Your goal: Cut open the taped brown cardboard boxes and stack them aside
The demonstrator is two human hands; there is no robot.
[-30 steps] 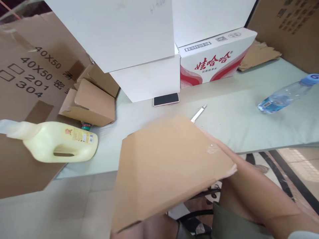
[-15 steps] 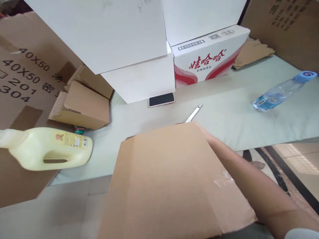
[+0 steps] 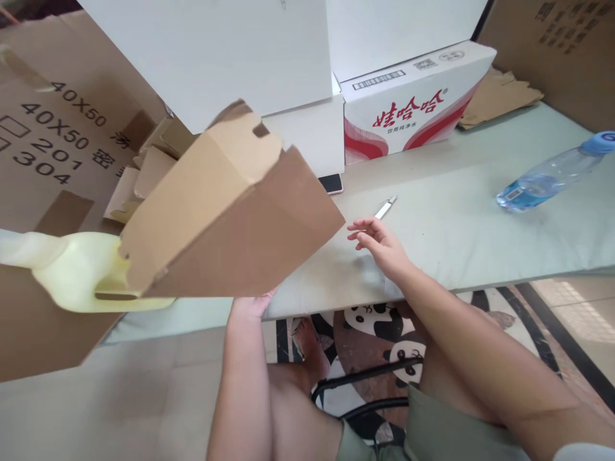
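A brown cardboard box (image 3: 245, 237), tilted and with notched flaps at its upper end, is held up over the near left part of the table. My left hand (image 3: 259, 302) supports it from below; most of the fingers are hidden behind the box. To the right, my right hand (image 3: 375, 242) is apart from the box, its fingers loosely spread and holding nothing. Just beyond those fingers lies a slim white tool (image 3: 385, 208) with a pointed end, partly covered by the hand. Behind the box's right corner, part of a phone (image 3: 332, 184) shows.
A pale yellow jug (image 3: 72, 272) lies at left, partly behind the box. White cartons (image 3: 302, 137) and a red-and-white water carton (image 3: 413, 121) stand at the back. A water bottle (image 3: 542, 179) lies at right. Flattened cardboard (image 3: 500, 99) rests at back right.
The cardboard box has swung up and to the left, turning so its notched end shows. My right hand has come away from it, and my left forearm has come into view.
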